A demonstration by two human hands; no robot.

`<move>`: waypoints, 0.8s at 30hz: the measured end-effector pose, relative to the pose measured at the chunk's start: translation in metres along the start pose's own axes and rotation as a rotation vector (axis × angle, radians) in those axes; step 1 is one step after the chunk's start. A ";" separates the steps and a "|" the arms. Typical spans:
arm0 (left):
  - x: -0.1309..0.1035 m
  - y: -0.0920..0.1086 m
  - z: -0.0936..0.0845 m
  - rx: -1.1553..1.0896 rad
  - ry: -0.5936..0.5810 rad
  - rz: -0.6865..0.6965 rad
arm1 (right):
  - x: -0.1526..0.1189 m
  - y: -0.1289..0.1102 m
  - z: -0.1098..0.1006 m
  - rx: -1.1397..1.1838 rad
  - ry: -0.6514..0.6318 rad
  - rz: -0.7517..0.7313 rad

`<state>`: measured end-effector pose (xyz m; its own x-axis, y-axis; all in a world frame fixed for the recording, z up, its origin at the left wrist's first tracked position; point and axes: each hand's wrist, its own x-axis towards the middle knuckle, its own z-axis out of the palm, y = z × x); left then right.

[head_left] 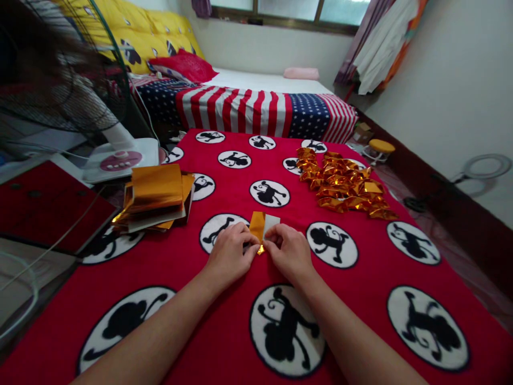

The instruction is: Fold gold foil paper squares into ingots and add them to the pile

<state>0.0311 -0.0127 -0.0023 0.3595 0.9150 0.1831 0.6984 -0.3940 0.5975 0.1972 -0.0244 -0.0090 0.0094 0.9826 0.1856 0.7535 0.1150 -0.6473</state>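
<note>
A small piece of gold paper (pixel 257 224), partly folded, with a pale strip on its right side, lies on the red cloth between my hands. Its near end comes to a shiny gold tip. My left hand (pixel 233 251) pinches the paper's lower left edge with thumb and finger. On the other side, my right hand (pixel 289 251) has its fingertips closed on the lower right edge. A stack of gold sheets (pixel 157 187) lies to the left, and rows of folded gold pieces (pixel 340 182) sit at the right back.
The red cloth (pixel 224 342) with black figures in white circles covers the table. A fan base (pixel 140 152) stands beyond the stack at the left. Behind the table is a bed with a striped and starred cover (pixel 240 109); a yellow stool (pixel 381 146) stands at the right.
</note>
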 end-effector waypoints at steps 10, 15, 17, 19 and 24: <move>0.001 0.000 -0.001 -0.022 -0.027 -0.008 | 0.001 0.000 0.001 -0.022 0.009 0.042; 0.001 -0.001 -0.002 -0.026 -0.017 -0.001 | 0.001 -0.002 0.001 -0.025 0.013 0.038; 0.002 -0.002 -0.002 -0.032 -0.020 0.008 | 0.001 -0.002 0.001 -0.038 0.018 0.035; 0.002 -0.003 -0.001 -0.035 -0.022 0.017 | 0.001 -0.002 0.001 -0.051 0.023 0.034; 0.002 -0.006 0.002 -0.035 -0.002 0.028 | 0.002 -0.002 0.000 -0.065 0.021 0.035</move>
<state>0.0287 -0.0089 -0.0071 0.3798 0.9034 0.1987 0.6662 -0.4162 0.6189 0.1951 -0.0226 -0.0074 0.0494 0.9825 0.1793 0.7936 0.0704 -0.6043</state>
